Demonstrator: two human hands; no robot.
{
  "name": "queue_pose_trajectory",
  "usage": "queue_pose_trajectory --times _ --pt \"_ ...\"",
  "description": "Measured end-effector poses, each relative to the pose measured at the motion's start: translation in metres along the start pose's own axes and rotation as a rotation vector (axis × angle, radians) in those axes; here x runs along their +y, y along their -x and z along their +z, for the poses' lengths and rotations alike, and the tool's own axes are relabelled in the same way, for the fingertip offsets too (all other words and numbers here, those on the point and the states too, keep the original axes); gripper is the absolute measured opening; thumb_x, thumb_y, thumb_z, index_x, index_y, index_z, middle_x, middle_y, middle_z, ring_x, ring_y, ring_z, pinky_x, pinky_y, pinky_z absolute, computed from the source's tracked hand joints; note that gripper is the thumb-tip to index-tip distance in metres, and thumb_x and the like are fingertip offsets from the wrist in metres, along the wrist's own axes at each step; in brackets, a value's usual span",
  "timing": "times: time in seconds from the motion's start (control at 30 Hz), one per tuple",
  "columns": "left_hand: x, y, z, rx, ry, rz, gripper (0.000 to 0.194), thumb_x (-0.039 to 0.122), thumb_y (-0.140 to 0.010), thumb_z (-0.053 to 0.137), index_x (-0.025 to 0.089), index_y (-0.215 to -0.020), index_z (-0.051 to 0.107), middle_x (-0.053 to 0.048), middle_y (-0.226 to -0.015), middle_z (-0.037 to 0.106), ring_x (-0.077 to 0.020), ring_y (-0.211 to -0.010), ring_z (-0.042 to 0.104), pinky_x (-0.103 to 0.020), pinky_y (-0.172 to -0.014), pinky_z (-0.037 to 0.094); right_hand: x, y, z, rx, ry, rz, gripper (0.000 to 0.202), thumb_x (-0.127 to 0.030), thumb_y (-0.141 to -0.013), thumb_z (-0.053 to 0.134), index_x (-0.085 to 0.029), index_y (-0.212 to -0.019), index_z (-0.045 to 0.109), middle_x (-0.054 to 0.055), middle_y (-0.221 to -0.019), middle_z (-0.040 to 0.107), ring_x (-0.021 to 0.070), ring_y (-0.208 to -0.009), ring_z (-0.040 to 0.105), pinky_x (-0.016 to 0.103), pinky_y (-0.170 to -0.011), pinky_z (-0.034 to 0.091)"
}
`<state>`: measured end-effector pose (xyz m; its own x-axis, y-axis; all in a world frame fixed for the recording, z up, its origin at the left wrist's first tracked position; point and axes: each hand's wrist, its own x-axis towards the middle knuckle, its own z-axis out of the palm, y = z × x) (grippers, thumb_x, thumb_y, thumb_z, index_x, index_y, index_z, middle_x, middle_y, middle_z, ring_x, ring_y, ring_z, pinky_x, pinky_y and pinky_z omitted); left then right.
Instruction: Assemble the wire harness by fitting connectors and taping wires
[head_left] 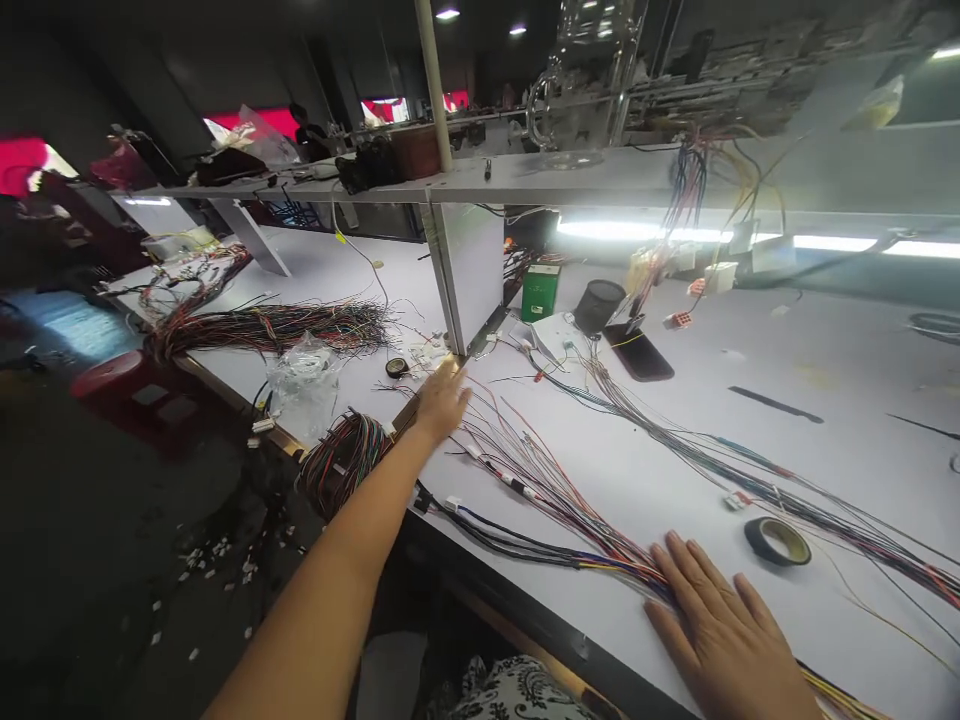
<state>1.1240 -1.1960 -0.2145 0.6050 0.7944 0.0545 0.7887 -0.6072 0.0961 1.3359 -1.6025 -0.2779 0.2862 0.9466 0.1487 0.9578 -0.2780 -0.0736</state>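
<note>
My left hand reaches out to the table near the foot of the upright divider, beside a small roll of black tape. Its fingers are slightly spread, and nothing shows in them. My right hand lies flat, fingers apart, on a wire bundle at the front of the table. Red, black, blue and yellow wires run from under it towards the left, fanning out near my left hand. White connectors sit on some wire ends.
A second wire bundle runs across the table behind my right hand. Near it are a tape roll, a phone and a green box. Coiled wires hang at the front edge. A shelf spans above.
</note>
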Motion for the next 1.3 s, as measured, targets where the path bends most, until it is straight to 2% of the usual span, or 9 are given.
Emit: queue_pose_trajectory --times 0.13,0.23,0.43,0.57,0.73,0.8,1.0,1.17,1.3 --pt "0.018 -0.003 0.009 -0.207 0.003 0.258 0.057 0.058 -0.088 0.035 0.033 -0.139 0.037 0.005 -0.151 0.026 -0.0172 -0.14 0.019 -0.036 -0.114 0.011 -0.001 0.0 -0.001 0.009 -0.014 -0.003 0.068 -0.057 -0.086 0.035 -0.029 -0.146 0.022 -0.001 -0.15 0.026 0.0234 -0.136 0.027 0.051 -0.112 0.015" --pt "0.001 -0.005 0.004 -0.201 -0.044 0.08 0.05 0.052 -0.092 0.029 0.035 -0.138 0.037 0.005 -0.15 0.028 -0.0174 -0.139 0.021 -0.041 -0.114 0.012 -0.002 0.0 -0.001 0.019 -0.019 0.005 0.069 -0.058 -0.086 0.034 -0.028 -0.147 0.02 -0.001 -0.15 0.026 0.0233 -0.136 0.027 0.051 -0.112 0.014" --pt "-0.028 -0.005 -0.024 -0.011 -0.134 -0.246 0.054 0.04 -0.096 0.018 0.017 -0.143 0.029 -0.011 -0.152 0.02 -0.0276 -0.141 0.012 -0.055 -0.111 0.006 -0.004 -0.001 0.001 0.071 -0.034 0.004 0.07 -0.056 -0.087 0.037 -0.029 -0.148 0.015 0.0 -0.149 0.029 0.0243 -0.135 0.029 0.052 -0.111 0.015" --pt "0.023 0.008 -0.029 0.015 -0.134 -0.071 0.05 0.038 -0.095 0.024 0.023 -0.142 0.032 -0.004 -0.153 0.02 -0.0218 -0.142 0.011 -0.048 -0.114 0.0 -0.003 -0.005 -0.011 0.075 -0.093 0.011 0.066 -0.052 -0.089 0.038 -0.029 -0.147 0.015 0.003 -0.148 0.031 0.0241 -0.133 0.034 0.05 -0.11 0.02" --pt "0.131 0.08 -0.023 -0.174 0.028 0.737 0.06 0.059 -0.09 0.031 0.026 -0.14 0.034 -0.002 -0.151 0.026 -0.0196 -0.14 0.02 -0.043 -0.116 0.005 0.009 0.0 -0.03 0.081 -0.151 0.073 0.067 -0.056 -0.085 0.046 -0.025 -0.142 0.031 0.008 -0.136 0.049 0.0269 -0.121 0.046 0.05 -0.106 0.027" --pt "0.163 0.109 -0.014 -0.192 0.072 0.94 0.069 0.065 -0.086 0.032 0.026 -0.143 0.028 -0.003 -0.151 0.024 -0.0196 -0.14 0.017 -0.043 -0.116 0.001 0.017 0.007 -0.031 0.078 -0.169 0.117 0.061 -0.054 -0.085 0.049 -0.024 -0.137 0.041 0.009 -0.126 0.056 0.0288 -0.113 0.051 0.05 -0.099 0.035" --pt "0.189 0.12 0.017 -0.188 0.077 0.849 0.062 0.058 -0.09 0.03 0.025 -0.143 0.028 -0.005 -0.15 0.027 -0.0193 -0.14 0.02 -0.044 -0.115 0.006 0.026 0.026 -0.025 0.11 -0.323 -0.02 0.035 -0.021 -0.094 0.035 -0.02 -0.12 0.059 0.01 -0.101 0.063 0.0188 -0.091 0.058 0.033 -0.08 0.047" --pt "0.192 0.122 0.017 -0.169 0.092 0.911 0.056 0.054 -0.092 0.033 0.03 -0.142 0.03 -0.003 -0.151 0.025 -0.0208 -0.14 0.02 -0.048 -0.115 -0.001 -0.002 0.023 -0.032 0.072 -0.125 -0.006 0.056 -0.043 -0.09 0.047 -0.021 -0.14 0.037 0.009 -0.142 0.041 0.027 -0.127 0.039 0.048 -0.105 0.027" --pt "0.198 0.131 0.016 -0.226 0.088 0.931 0.063 0.059 -0.09 0.03 0.028 -0.145 0.023 -0.003 -0.15 0.026 -0.0208 -0.139 0.022 -0.049 -0.115 -0.002 -0.018 0.02 -0.041 0.009 -0.105 -0.053 0.063 -0.047 -0.091 0.042 -0.021 -0.145 0.025 0.008 -0.149 0.029 0.024 -0.136 0.026 0.05 -0.112 0.01"
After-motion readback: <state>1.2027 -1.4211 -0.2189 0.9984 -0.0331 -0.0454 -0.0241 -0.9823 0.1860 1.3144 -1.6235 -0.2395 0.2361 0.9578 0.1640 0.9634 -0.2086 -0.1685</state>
